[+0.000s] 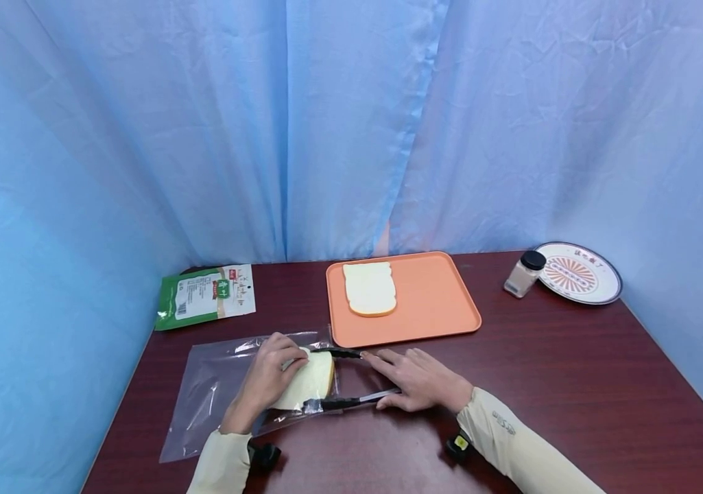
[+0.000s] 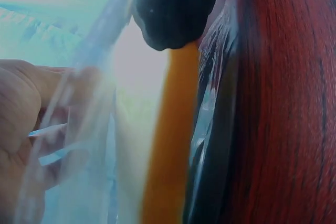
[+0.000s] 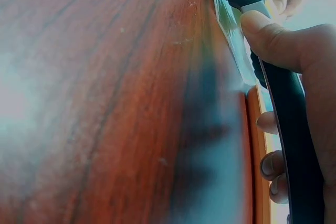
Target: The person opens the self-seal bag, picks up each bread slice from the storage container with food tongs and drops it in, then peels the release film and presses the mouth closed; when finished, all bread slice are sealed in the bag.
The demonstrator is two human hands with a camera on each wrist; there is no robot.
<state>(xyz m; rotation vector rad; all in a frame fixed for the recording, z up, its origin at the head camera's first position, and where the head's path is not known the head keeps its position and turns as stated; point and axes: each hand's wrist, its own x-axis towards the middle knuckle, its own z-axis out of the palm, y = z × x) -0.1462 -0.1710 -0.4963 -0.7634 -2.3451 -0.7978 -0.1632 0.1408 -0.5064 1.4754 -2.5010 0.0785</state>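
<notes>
A clear plastic bag (image 1: 193, 398) lies at the front left, with a slice of bread (image 1: 317, 384) at its right end. My left hand (image 1: 273, 367) bends over the slice, thumb and fingertips pinching the film of the bag. From the right, my right hand (image 1: 415, 377) grips a pair of tongs (image 1: 378, 396), thumb on one arm and fingers along the other. The tongs' spread black tips lie along opposite edges of the bread, at the mouth of the bag. In the left wrist view one scalloped black tip (image 2: 176, 9) overlaps the bread's brown crust (image 2: 170, 145).
Behind the hands, an orange tray (image 1: 431, 302) carries another bread slice (image 1: 370, 288). A green and white packet (image 1: 203, 298) lies at the back left. On the right are a black-capped jar (image 1: 524, 274) and a patterned plate (image 1: 579, 274). Blue curtains (image 1: 351, 123) close in the table.
</notes>
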